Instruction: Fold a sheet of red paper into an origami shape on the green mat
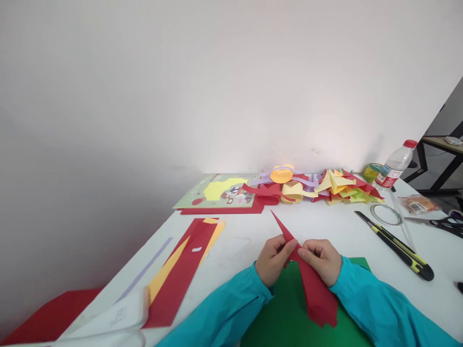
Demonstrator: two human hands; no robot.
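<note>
A folded piece of red paper (318,294) is held up over a green sheet (278,308). Its narrow pointed end aims toward the wall, and its wide layered end hangs toward me. My left hand (274,258) pinches the paper around its middle, thumb on top. Right beside it, my right hand (321,260) grips the same paper between thumb and curled fingers. The fingertips under the paper are hidden.
Left of my hands lie red paper strips (181,279) and a white device (119,313). Folded paper shapes (336,183) and a booklet (202,193) line the wall. At right are a utility knife (398,248), tape roll (386,215), scissors (441,222) and a bottle (396,166).
</note>
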